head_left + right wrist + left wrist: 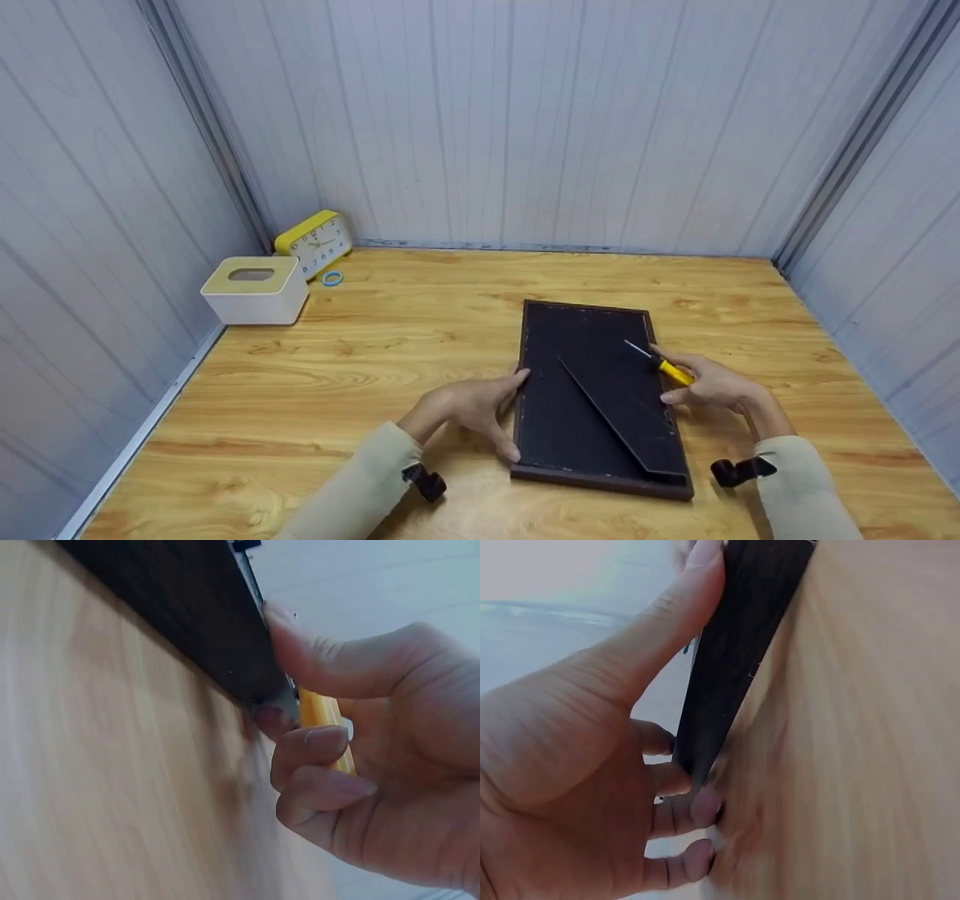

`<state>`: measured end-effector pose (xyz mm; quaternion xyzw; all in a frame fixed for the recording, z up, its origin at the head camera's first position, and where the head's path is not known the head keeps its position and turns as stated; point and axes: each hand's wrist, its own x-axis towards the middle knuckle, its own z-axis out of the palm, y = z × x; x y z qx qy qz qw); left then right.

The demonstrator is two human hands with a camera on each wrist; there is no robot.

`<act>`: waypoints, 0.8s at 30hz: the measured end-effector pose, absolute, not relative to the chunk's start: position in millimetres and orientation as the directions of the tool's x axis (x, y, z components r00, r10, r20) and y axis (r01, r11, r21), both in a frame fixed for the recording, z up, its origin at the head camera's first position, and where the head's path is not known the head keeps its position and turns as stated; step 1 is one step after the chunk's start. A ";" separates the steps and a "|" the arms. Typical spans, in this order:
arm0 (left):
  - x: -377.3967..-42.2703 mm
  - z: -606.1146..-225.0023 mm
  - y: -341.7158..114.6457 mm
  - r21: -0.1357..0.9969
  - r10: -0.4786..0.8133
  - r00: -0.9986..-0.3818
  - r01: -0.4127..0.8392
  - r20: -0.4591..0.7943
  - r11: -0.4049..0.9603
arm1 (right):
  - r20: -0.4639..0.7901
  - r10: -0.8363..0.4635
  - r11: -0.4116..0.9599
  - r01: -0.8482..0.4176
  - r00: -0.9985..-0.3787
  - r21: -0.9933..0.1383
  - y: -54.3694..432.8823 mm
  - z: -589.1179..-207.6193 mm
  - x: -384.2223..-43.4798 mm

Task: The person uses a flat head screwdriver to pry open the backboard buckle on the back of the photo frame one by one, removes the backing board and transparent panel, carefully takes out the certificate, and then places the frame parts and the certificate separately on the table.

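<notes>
A dark picture frame lies face down on the table, its black back upward and a slanting stand leg on that back. My left hand holds the frame's left side, thumb by the near corner and fingertips along the edge and low against the side in the left wrist view. My right hand is at the frame's right side, thumb and index finger touching its edge. Curled fingers of that hand also grip a yellow-handled screwdriver, whose metal shaft points over the frame's back.
On the wooden table, a white tissue box with a light wooden lid stands at the far left. Behind it leans a yellow alarm clock, with a small blue ring beside it. Pale panel walls enclose the table.
</notes>
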<state>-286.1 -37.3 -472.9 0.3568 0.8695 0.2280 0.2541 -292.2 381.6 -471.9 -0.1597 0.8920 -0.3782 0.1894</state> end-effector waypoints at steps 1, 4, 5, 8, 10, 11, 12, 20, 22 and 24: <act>-284.7 -472.7 -35.9 0.570 0.728 -0.628 0.503 -0.276 0.649 | -0.214 -0.426 0.663 -0.142 -0.879 -0.735 383.3 -472.0 -292.6; -281.0 -472.3 -32.8 0.558 0.702 -0.655 0.484 -0.280 0.674 | -0.209 -0.430 0.661 -0.148 -0.878 -0.736 386.7 -472.5 -293.8; -279.9 -472.5 -31.6 0.550 0.694 -0.662 0.480 -0.284 0.683 | -0.208 -0.432 0.661 -0.151 -0.878 -0.735 387.5 -472.8 -294.1; -277.5 -472.5 -28.7 0.518 0.672 -0.677 0.476 -0.300 0.710 | -0.197 -0.445 0.660 -0.171 -0.874 -0.732 389.7 -473.9 -295.1; -276.7 -472.5 -27.1 0.501 0.664 -0.682 0.478 -0.307 0.722 | -0.185 -0.453 0.663 -0.191 -0.872 -0.724 390.5 -474.0 -295.2; -276.7 -472.7 -26.5 0.498 0.662 -0.683 0.478 -0.307 0.724 | -0.180 -0.459 0.663 -0.201 -0.870 -0.721 390.8 -474.0 -295.4; -276.8 -472.6 -26.4 0.497 0.660 -0.685 0.476 -0.309 0.726 | -0.177 -0.464 0.662 -0.207 -0.868 -0.720 390.9 -473.7 -295.4; -276.2 -473.1 -26.6 0.519 0.675 -0.659 0.470 -0.333 0.714 | -0.158 -0.412 0.657 -0.172 -0.898 -0.734 377.5 -452.5 -291.4; -276.3 -473.1 -26.4 0.513 0.679 -0.653 0.478 -0.337 0.714 | -0.137 -0.368 0.661 -0.155 -0.920 -0.734 364.7 -439.8 -294.6; -277.4 -472.4 -25.8 0.505 0.685 -0.646 0.489 -0.337 0.711 | -0.108 -0.350 0.658 -0.163 -0.930 -0.735 348.2 -427.5 -303.4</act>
